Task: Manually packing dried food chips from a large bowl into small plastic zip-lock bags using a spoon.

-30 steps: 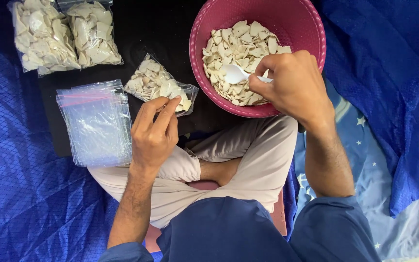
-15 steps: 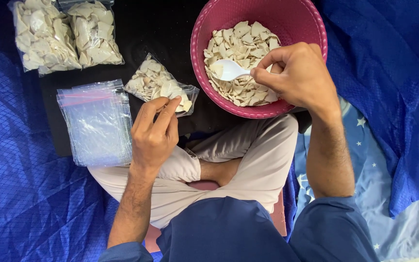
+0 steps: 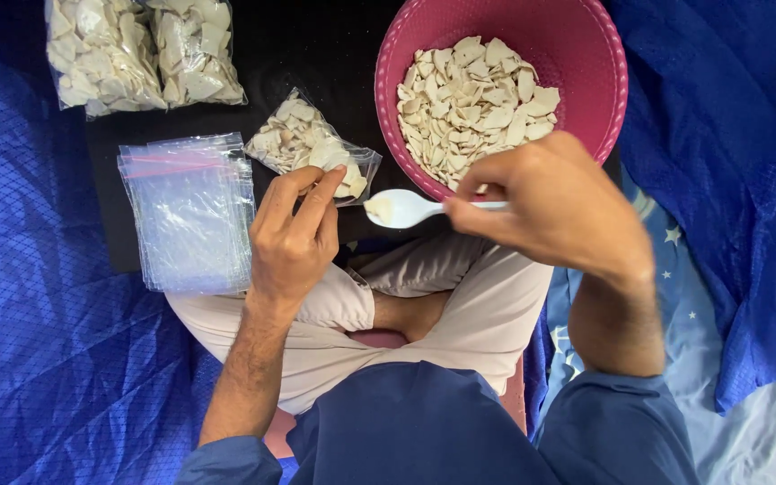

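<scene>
Black mat (image 3: 127, 242) on blue cloth (image 3: 38, 359), right hand (image 3: 550, 202) gripping white spoon (image 3: 406, 208), left hand (image 3: 294, 238) pinching bag (image 3: 312, 148).

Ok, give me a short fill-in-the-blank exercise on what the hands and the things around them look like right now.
1. The right hand holds a white ____ with a pale chip in it.
2. The left hand pinches the mouth of a small clear ____ partly filled with chips.
3. The pale chips are heaped in a round ____ bowl.
4. A stack of empty zip bags lies on the black mat, to the ____ of the left hand.

Missing words: spoon; bag; pink; left
</scene>
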